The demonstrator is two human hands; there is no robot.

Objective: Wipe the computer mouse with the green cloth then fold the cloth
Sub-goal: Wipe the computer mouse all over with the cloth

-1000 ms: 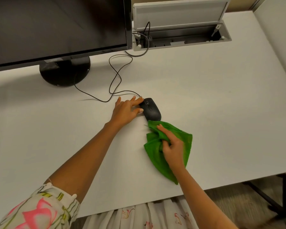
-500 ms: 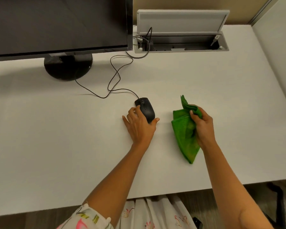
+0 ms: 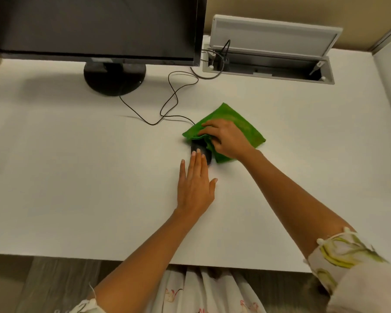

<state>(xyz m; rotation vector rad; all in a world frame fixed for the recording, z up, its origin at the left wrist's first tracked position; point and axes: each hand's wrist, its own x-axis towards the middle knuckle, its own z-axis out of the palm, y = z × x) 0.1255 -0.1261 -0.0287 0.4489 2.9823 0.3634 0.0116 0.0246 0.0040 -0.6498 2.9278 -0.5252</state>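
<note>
One broad, matte white desk (image 3: 66, 177) fills the view, beige wall behind. Glossy black monitor (image 3: 95, 26) at 11 o'clock, open cable tray (image 3: 269, 71) at 1. Fuzzy green cloth (image 3: 239, 120) drapes the smooth black mouse (image 3: 200, 151) — right hand (image 3: 228, 141) gripping it; left hand (image 3: 195, 184) flat, fingertips touching the mouse, holding nothing.

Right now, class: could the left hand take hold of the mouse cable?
Probably yes. The left hand lies flat by the mouse, and the cable crosses bare desk just beyond, uncovered.
</note>
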